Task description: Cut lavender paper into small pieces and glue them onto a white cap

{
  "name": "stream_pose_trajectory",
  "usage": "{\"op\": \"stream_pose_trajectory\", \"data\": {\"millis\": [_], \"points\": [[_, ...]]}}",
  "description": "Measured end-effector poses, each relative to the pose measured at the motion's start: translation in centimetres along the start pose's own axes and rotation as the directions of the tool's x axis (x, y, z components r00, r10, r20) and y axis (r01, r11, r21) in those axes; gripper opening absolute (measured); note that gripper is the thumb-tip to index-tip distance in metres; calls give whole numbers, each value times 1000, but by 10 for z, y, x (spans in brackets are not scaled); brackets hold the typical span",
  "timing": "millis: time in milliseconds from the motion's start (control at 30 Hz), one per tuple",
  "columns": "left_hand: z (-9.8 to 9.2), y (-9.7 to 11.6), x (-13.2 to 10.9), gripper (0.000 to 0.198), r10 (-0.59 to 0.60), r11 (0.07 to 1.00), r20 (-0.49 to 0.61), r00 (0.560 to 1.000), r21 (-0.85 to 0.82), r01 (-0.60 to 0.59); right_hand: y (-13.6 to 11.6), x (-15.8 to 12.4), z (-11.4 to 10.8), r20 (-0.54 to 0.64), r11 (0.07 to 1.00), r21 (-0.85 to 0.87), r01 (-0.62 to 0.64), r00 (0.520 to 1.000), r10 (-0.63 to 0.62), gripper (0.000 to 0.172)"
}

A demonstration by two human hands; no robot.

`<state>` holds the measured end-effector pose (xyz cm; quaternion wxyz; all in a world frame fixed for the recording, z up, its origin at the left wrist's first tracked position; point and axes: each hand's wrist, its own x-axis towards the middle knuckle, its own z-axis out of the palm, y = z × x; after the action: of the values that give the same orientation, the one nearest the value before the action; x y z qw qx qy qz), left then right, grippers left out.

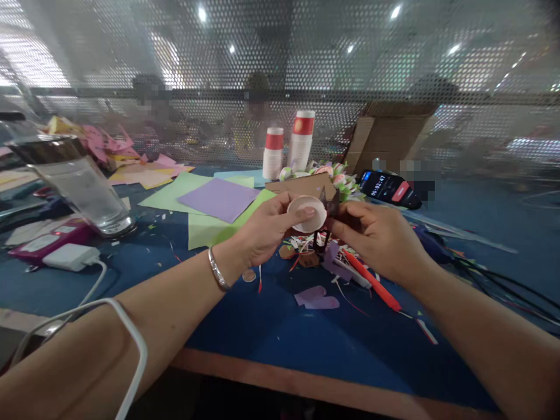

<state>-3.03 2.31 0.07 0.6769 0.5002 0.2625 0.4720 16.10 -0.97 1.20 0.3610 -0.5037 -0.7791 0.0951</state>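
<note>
My left hand [266, 228] is closed round a small paper cup [307, 213], its round white base turned toward me. My right hand [376, 236] pinches a small dark brown cut-out piece [329, 205] against the cup's right side. Both hands hover above the blue table [280, 332]. Below them lie paper scraps, purple cut shapes [315, 297] and a red pen [371, 281]. A silver bracelet [217, 269] circles my left wrist.
Green and purple paper sheets [219, 201] lie behind my left hand. Two stacks of red-and-white cups [289, 146] and a phone showing a timer [389, 188] stand further back. A glass jar [83, 186], a white charger with cable [72, 256] sit left. People sit behind a mesh screen.
</note>
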Motion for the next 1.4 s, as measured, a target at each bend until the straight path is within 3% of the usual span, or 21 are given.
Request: {"op": "stream_pose_trajectory", "data": {"millis": [233,433,533,833,1033,1200,1300,1400], "points": [[0,0,1,26,37,996,44,998,-80,-33,-2,0,0,2,968,245,-51,999,52,29],[3,-1,1,22,86,988,93,992,-133,-73,-5,-3,11,137,708,681,-186,982,127,38],[5,-1,0,21,87,989,113,990,-127,-73,-4,-4,16,132,665,715,-216,976,175,45],[7,1,-4,21,119,992,133,984,-46,-114,-14,-7,17,108,650,709,-273,953,281,48],[4,6,-5,24,147,984,100,984,82,-155,-6,-10,10,21,807,552,-210,971,238,46],[-5,7,0,27,236,948,-10,972,221,-228,-2,-12,-3,-148,977,190,-93,981,122,48],[-10,5,4,26,298,906,-36,954,326,-271,-5,-13,-7,-145,998,-49,-43,989,35,45],[-15,3,6,24,338,859,-36,940,420,-293,-7,-13,-8,-134,989,-149,5,991,-26,41]]}}
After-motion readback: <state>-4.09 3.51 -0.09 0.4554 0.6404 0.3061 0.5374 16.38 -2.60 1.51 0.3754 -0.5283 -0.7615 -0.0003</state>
